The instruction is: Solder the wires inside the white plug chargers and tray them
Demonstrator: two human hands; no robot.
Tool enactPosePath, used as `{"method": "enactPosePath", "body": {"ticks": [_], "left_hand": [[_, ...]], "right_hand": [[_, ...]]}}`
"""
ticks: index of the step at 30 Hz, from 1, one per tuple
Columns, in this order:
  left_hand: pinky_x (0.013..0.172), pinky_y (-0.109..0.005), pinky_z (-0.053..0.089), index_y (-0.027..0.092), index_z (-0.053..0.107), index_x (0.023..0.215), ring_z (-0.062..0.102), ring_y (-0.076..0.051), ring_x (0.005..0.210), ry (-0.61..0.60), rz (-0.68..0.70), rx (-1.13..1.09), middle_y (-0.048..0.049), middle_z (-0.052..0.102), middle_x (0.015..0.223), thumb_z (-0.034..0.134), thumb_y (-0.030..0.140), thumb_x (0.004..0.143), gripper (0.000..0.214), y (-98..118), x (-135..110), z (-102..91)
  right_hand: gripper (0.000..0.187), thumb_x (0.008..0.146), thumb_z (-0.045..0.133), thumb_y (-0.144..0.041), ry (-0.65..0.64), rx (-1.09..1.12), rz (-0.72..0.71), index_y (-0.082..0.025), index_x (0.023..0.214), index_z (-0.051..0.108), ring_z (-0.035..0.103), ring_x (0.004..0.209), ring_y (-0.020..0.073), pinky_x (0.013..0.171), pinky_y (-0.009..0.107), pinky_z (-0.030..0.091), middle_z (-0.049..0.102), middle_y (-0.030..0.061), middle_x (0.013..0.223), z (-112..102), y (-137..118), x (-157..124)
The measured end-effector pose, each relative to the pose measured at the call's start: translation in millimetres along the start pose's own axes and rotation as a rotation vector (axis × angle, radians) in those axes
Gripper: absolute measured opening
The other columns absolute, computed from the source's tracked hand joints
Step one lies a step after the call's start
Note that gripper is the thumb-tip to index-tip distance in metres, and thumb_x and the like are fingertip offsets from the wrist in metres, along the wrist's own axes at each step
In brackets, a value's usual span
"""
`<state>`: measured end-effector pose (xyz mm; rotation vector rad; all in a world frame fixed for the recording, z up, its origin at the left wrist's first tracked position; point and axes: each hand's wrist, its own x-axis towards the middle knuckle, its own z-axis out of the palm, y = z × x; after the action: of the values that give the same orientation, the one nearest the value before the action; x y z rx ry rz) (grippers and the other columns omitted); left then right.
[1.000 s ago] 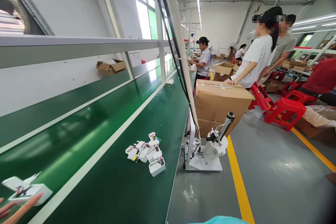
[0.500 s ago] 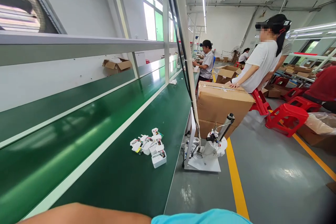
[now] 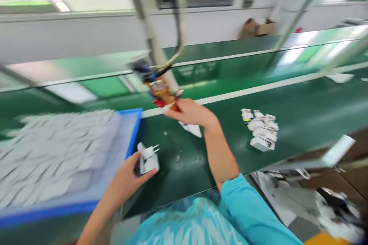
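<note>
My left hand (image 3: pixel 130 176) grips a small white plug housing (image 3: pixel 149 164); two metal prongs stick out of a white piece at its top, pointing right. Higher and to the right, the fingers of my right hand (image 3: pixel 191 113) close around the lower end of an orange-bodied hanging tool (image 3: pixel 161 91). Blue and red parts and a hose show on that tool, but motion blur hides its exact kind. Beneath my right hand, a white flat piece (image 3: pixel 193 129) lies on the green work surface (image 3: pixel 184 172).
At left stands a blue-rimmed tray (image 3: pixel 134 134) filled with rows of white parts (image 3: pixel 57 153). Several white housings (image 3: pixel 263 130) with parts inside lie to the right. A pale post (image 3: pixel 149 34) comes down behind the tool. White equipment (image 3: pixel 336 210) stands beyond the bench edge.
The view has swung left from the aisle and co-workers to the bench. Both my hands and the tray now show; earlier only part of an arm was visible.
</note>
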<state>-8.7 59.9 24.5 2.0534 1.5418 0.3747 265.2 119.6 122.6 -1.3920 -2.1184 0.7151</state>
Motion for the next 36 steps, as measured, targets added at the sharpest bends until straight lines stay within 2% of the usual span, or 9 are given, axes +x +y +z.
{"method": "enactPosePath", "body": {"ticks": [4, 8, 11, 13, 16, 21, 27, 32, 36], "left_hand": [[0.085, -0.04, 0.053, 0.019, 0.059, 0.111, 0.062, -0.026, 0.094, 0.148, -0.054, -0.114, -0.0063, 0.065, 0.099, 0.073, 0.042, 0.068, 0.05, -11, -2, 30.0], [0.087, -0.038, 0.053, 0.02, 0.055, 0.124, 0.061, -0.024, 0.097, 0.167, 0.003, -0.189, -0.0067, 0.063, 0.103, 0.073, 0.033, 0.072, 0.056, -6, 4, 48.0], [0.089, -0.037, 0.053, 0.025, 0.038, 0.141, 0.06, -0.022, 0.104, 0.157, 0.124, -0.206, -0.0097, 0.059, 0.123, 0.069, 0.029, 0.078, 0.07, -3, 3, 50.4], [0.093, -0.037, 0.052, 0.029, 0.023, 0.149, 0.056, -0.023, 0.115, 0.192, 0.25, -0.181, -0.0128, 0.044, 0.145, 0.064, 0.028, 0.083, 0.078, 0, 3, 50.6], [0.098, -0.04, 0.05, 0.032, 0.026, 0.149, 0.05, -0.026, 0.125, 0.245, 0.381, -0.054, -0.013, 0.025, 0.157, 0.062, 0.03, 0.087, 0.072, 5, 5, 52.8], [0.096, -0.036, 0.051, 0.029, 0.04, 0.141, 0.055, -0.024, 0.12, 0.298, 0.218, -0.077, -0.0115, 0.049, 0.137, 0.057, 0.024, 0.088, 0.055, 9, 7, 61.2], [0.092, -0.036, 0.052, 0.018, 0.055, 0.112, 0.055, -0.026, 0.119, 0.36, 0.021, -0.191, -0.0147, 0.05, 0.132, 0.067, 0.028, 0.08, 0.036, 6, 6, 71.6], [0.074, -0.035, 0.053, 0.019, 0.055, 0.099, 0.065, -0.024, 0.089, 0.292, -0.064, -0.133, -0.0066, 0.065, 0.092, 0.064, 0.042, 0.084, 0.029, 12, 6, 72.0], [0.067, -0.03, 0.049, 0.021, 0.053, 0.099, 0.066, -0.022, 0.079, 0.274, -0.064, -0.13, -0.0035, 0.068, 0.087, 0.061, 0.045, 0.085, 0.029, 14, -2, 64.8]], "right_hand": [[0.033, 0.093, 0.049, -0.044, -0.004, 0.102, -0.035, -0.02, 0.07, 0.045, 0.051, 0.056, 0.0133, 0.059, 0.027, 0.035, 0.055, -0.0022, 0.061, 7, 13, 10], [0.03, 0.092, 0.049, -0.045, -0.008, 0.153, -0.048, -0.02, 0.075, 0.048, 0.055, 0.058, 0.0151, 0.059, 0.029, 0.038, 0.059, -0.0006, 0.064, 11, 6, 7], [0.03, 0.091, 0.05, -0.047, -0.018, 0.157, -0.029, -0.02, 0.076, 0.049, 0.056, 0.058, 0.0152, 0.056, 0.029, 0.039, 0.06, -0.0002, 0.065, 12, 3, 7], [0.032, 0.091, 0.05, -0.047, -0.022, 0.159, -0.026, -0.02, 0.075, 0.05, 0.057, 0.058, 0.0154, 0.055, 0.029, 0.039, 0.06, 0.0003, 0.064, 12, 4, 8], [0.029, 0.092, 0.051, -0.046, -0.002, 0.209, -0.02, -0.019, 0.082, 0.052, 0.06, 0.062, 0.0158, 0.057, 0.028, 0.042, 0.063, 0.0017, 0.069, 14, 4, 9], [0.028, 0.093, 0.05, -0.045, 0.021, 0.396, -0.007, -0.017, 0.101, 0.051, 0.065, 0.076, 0.0162, 0.061, 0.027, 0.047, 0.066, 0.0049, 0.087, 24, -1, 15], [0.028, 0.093, 0.05, -0.045, 0.045, 0.529, -0.085, -0.018, 0.101, 0.048, 0.06, 0.071, 0.0125, 0.063, 0.028, 0.047, 0.062, 0.0024, 0.09, 47, -13, 25], [0.034, 0.08, 0.066, -0.049, 0.171, 0.513, -0.082, -0.02, 0.092, 0.053, 0.05, 0.058, 0.0114, 0.06, 0.027, 0.042, 0.048, -0.0068, 0.063, 74, -37, 25], [0.034, 0.077, 0.069, -0.05, 0.257, 0.572, -0.054, -0.021, 0.083, 0.052, 0.049, 0.055, 0.0115, 0.059, 0.027, 0.042, 0.041, -0.0088, 0.054, 95, -54, 20]]}}
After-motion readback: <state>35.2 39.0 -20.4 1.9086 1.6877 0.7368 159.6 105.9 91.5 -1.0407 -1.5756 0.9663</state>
